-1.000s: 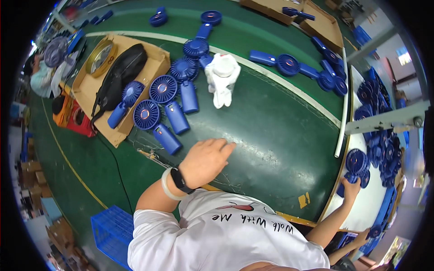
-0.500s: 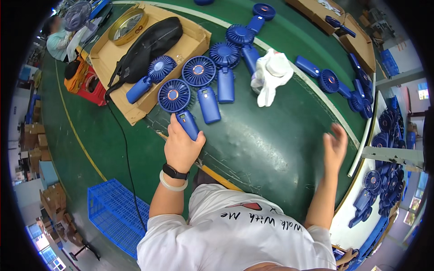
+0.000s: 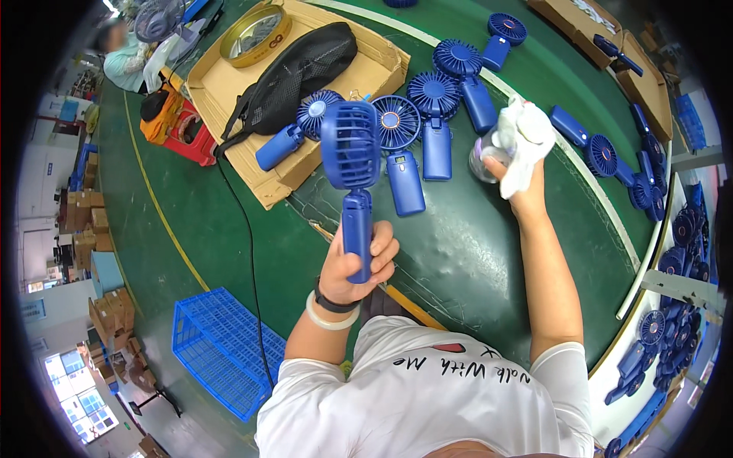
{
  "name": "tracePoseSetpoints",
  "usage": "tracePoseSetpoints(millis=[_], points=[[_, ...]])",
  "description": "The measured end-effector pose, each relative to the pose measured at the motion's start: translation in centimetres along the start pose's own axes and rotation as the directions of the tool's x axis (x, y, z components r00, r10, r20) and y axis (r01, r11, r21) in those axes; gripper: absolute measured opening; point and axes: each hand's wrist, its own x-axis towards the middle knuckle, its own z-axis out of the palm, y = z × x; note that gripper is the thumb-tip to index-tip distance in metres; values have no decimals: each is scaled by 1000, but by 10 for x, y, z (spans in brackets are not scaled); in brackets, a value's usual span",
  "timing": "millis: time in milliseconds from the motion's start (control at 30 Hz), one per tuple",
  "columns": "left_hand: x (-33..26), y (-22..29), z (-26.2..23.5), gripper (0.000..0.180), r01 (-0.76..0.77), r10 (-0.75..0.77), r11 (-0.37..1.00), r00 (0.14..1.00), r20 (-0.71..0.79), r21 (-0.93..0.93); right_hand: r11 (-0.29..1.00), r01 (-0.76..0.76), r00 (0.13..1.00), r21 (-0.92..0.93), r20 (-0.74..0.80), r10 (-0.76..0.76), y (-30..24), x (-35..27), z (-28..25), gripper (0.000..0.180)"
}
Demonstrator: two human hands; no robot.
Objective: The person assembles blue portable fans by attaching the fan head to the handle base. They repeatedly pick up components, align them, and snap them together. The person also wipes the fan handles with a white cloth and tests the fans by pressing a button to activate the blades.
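Note:
My left hand (image 3: 357, 263) is closed around the handle of a blue handheld fan (image 3: 350, 145), holding it upright above the table's front edge, its round cage turned partly sideways. At the right, my right hand (image 3: 527, 195) grips a bunched white cloth (image 3: 528, 133). The thumb lies against a clear container (image 3: 482, 162) beside the cloth, while the other fingers are mostly hidden. Between my hands, a blue fan with a small display (image 3: 405, 183) lies on the table, with another blue fan (image 3: 436, 149) just beyond it.
A cardboard tray (image 3: 206, 99) on the left holds a black mesh bag (image 3: 301, 80), a round gold tin (image 3: 256, 37) and a fan. More fans (image 3: 602, 155) lie at right. A blue crate (image 3: 221, 343) and black cable (image 3: 248, 229) are at lower left. A person (image 3: 126, 61) is far left.
My left hand has lifted the fan off the table and tilted it upright. My right hand, empty before, has reached forward and left and closed on the white cloth. The view has shifted.

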Motion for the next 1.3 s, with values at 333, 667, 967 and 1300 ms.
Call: tracePoseSetpoints(millis=[333, 667, 967, 1300], points=[[48, -21, 5, 71, 147, -138, 988, 978, 157, -51, 768, -324, 940, 552, 95, 328, -30, -80, -55, 88], [67, -56, 10, 59, -241, 195, 502, 967, 163, 831, 487, 292, 956, -823, 257, -138, -112, -75, -15, 34], [71, -98, 6, 60, -353, 370, 432, 909, 195, 830, 232, 311, 929, -922, 242, -281, -106, -67, -15, 17], [76, -103, 33, 62, -340, 248, 427, 935, 253, 838, 296, 176, 962, -939, 100, -254, -121, -89, -29, 24]])
